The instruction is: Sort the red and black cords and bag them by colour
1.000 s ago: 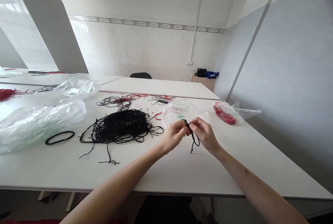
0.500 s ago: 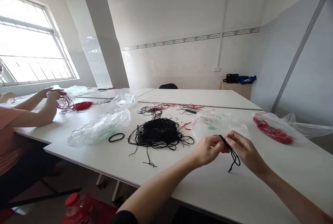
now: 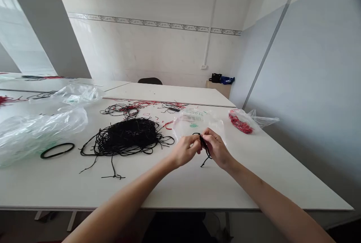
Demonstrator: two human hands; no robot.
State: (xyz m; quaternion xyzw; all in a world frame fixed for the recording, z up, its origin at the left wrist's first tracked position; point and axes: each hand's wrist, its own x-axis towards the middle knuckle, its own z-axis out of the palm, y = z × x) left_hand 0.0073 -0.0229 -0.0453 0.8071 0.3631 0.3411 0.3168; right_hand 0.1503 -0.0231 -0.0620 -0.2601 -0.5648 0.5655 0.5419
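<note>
Between my two hands, above the white table [image 3: 242, 175], is a black cord [image 3: 208, 152] with a knotted end hanging down. My left hand [image 3: 186, 151] pinches it from the left, fingers curled. From the right, my right hand [image 3: 216, 148] closes on the same cord, its fingertips almost meeting the left ones. A small loop of cord shows above the fingers; the exact grip point is hidden. To the left lies a large tangled pile of black cords [image 3: 131, 137], some with knotted ends trailing toward me.
A clear plastic bag [image 3: 186, 120] lies just behind my hands. Another bag holds red cords [image 3: 240, 122] on the right. Left are a black cord ring [image 3: 58, 150] and crumpled plastic bags [image 3: 67, 120]. Red and black scraps [image 3: 124, 109] lie behind the pile; a chair [image 3: 150, 81] stands farther back.
My view has swung right, so the co-worker and window have left the picture. Both hands stay together on the black cord, their fingertips drawn slightly closer.
</note>
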